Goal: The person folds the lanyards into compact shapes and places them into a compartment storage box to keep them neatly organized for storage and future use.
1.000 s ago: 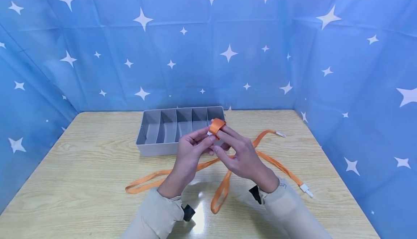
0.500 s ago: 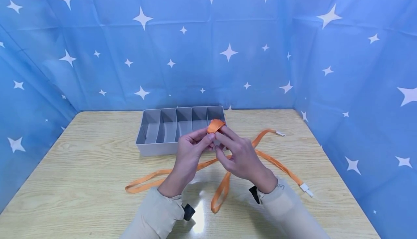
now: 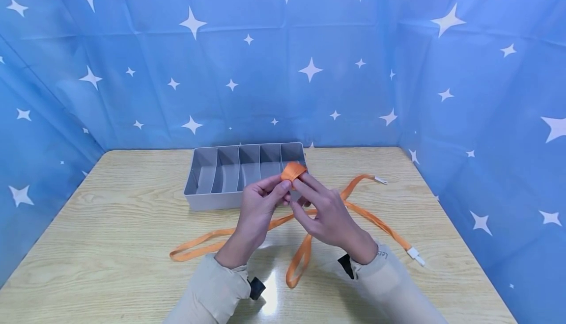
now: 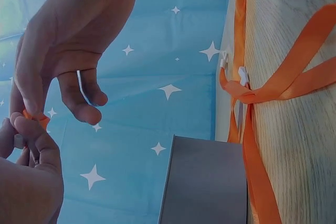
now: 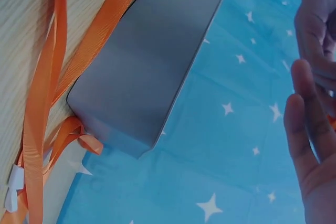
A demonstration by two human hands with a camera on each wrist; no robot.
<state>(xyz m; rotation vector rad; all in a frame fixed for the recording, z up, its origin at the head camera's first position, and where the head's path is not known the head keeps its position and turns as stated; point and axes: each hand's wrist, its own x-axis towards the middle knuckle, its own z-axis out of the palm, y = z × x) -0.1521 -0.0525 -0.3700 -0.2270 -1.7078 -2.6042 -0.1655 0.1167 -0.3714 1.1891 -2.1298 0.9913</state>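
A rolled-up orange lanyard (image 3: pixel 293 171) is held above the front right of the grey tray. My left hand (image 3: pixel 258 203) pinches it between thumb and fingers from the left. From the right, my right hand (image 3: pixel 329 211) holds it with its forward fingers at the coil, the others spread apart. In the left wrist view a bit of the orange coil (image 4: pixel 43 120) shows between the fingertips, with a small pale piece (image 4: pixel 19 141) beside it. The right wrist view mostly hides the coil behind the hands.
A grey divided tray (image 3: pixel 214 201) stands at the back of the wooden table (image 3: pixel 110 235). Two more orange lanyards cross on the table, their loops (image 3: pixel 297 270) toward the front and left. Their white clips (image 3: pixel 414 255) lie to the right. A starry blue curtain (image 3: pixel 274 83) surrounds the table.
The orange coil has shifted slightly left and turned between the fingers. My right hand's fingers have shifted a little around it. The tray and the lanyards on the table stay put.
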